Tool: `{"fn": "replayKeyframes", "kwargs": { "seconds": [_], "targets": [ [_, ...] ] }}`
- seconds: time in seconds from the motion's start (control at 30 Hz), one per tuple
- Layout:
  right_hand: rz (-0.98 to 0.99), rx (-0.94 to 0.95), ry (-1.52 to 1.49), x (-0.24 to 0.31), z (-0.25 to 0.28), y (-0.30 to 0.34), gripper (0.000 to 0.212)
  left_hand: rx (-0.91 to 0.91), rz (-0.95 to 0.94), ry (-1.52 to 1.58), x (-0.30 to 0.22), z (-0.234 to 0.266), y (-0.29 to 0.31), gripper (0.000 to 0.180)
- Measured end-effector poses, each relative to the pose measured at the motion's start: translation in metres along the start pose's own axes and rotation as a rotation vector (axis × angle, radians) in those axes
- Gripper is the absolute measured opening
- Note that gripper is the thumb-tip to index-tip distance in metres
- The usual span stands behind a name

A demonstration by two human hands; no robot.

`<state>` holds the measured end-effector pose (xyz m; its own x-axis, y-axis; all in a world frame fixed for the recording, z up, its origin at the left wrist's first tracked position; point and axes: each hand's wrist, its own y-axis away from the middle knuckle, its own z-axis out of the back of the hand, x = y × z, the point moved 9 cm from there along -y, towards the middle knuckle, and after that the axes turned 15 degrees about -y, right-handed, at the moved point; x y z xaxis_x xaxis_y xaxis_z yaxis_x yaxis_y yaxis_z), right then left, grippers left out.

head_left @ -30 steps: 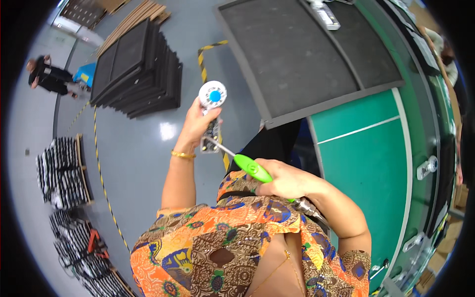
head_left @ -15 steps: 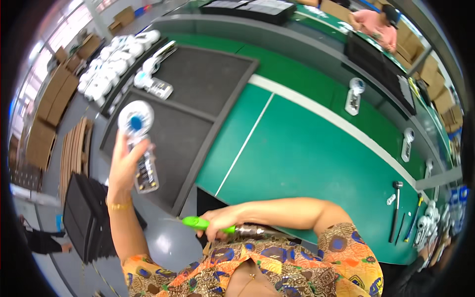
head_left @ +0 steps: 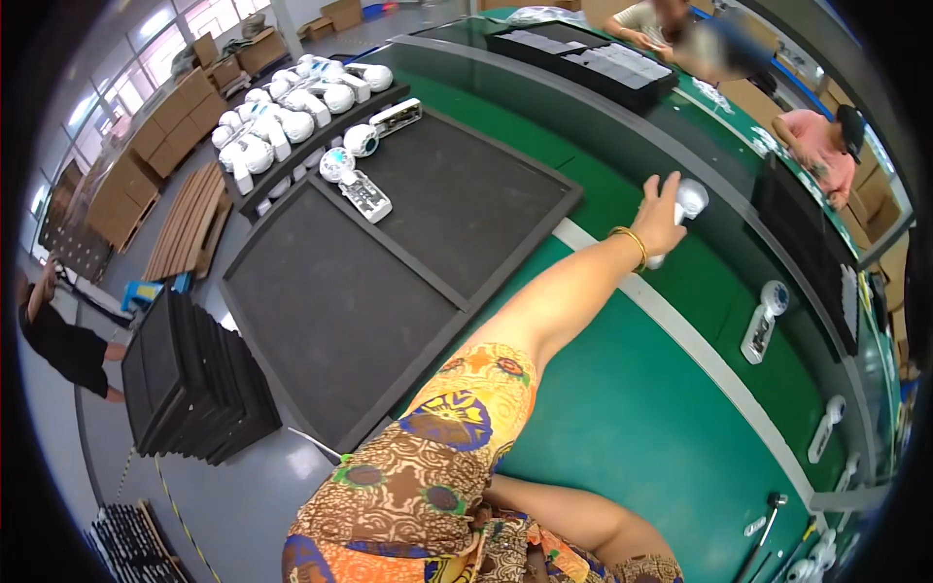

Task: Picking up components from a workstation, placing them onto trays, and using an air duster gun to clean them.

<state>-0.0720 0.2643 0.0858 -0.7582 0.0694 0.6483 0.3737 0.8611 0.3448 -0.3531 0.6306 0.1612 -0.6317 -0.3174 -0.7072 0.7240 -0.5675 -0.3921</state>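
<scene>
My left arm, with a gold bracelet, stretches across to the green belt at the far right. My left hand (head_left: 661, 222) is over a white handheld fan (head_left: 691, 198) there. Its round head shows past the fingers and part of its handle below the palm; some fingers are raised, and the grip is partly hidden. My right forearm (head_left: 593, 515) crosses low under the left arm, its hand hidden behind the patterned sleeve. By that sleeve a small green end of a screwdriver (head_left: 344, 458) pokes out with its thin shaft. What holds it is out of sight.
A divided black tray (head_left: 330, 301) carries two fans (head_left: 367, 195) with exposed circuit boards. Many white fans (head_left: 292, 112) pile up beyond it. Another fan (head_left: 765, 323) lies farther along the belt. Stacked black trays (head_left: 194, 389) stand at left; a hammer (head_left: 763, 534) lies lower right.
My left hand has swung from above the black tray to the belt at the right, bringing the fan. The view has turned, and the right hand and most of the green screwdriver are now covered.
</scene>
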Motion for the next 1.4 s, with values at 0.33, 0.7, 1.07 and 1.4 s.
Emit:
{"fn": "replayKeyframes", "kwargs": {
  "seconds": [0.33,0.7,1.07,1.4],
  "targets": [
    [0.233,0.144,0.132,0.004,-0.007,-0.023,0.041,-0.559,0.399,-1.289,0.124,0.300,0.094,0.073],
    [0.172,0.129,0.223,0.014,-0.018,-0.021,0.040,-0.365,1.045,-0.979,0.210,0.377,0.166,0.099],
    [0.069,0.099,0.172,-0.007,-0.012,-0.023,0.038,-0.827,0.256,-0.197,0.123,0.435,0.210,0.107],
    [0.078,0.059,0.225,-0.007,-0.014,-0.012,0.038,-0.859,0.701,0.139,0.078,0.450,0.502,0.039]
  ]
}}
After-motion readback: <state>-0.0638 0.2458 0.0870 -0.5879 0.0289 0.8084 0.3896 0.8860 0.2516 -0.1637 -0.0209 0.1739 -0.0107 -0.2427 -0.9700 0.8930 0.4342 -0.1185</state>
